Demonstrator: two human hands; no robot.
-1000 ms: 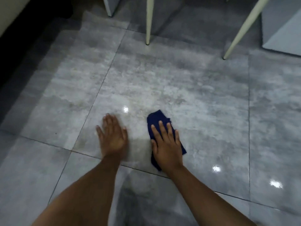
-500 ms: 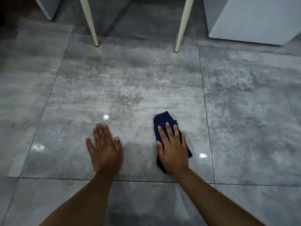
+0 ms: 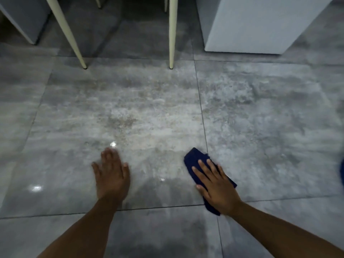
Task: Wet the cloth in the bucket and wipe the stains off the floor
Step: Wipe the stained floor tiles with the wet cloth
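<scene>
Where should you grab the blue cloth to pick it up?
Grab the far end of the cloth, the part poking out past the right hand's fingers. Come from above and pinch it: the cloth lies flat on the floor, and the rest is pinned under the palm.

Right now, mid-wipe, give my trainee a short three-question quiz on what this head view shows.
1. True or false: the dark blue folded cloth lies flat on the grey tiled floor under the right hand.
2. Multiple choice: the left hand is A) gripping a cream chair leg, B) resting palm-down on bare floor, C) holding a second cloth.
3. Fill in: the speckled brownish stain patch lies ahead of the ____ hand.

Key:
1. True; the fingers are spread over it.
2. B.
3. Left. The two cream tapered legs stand further ahead.
</scene>
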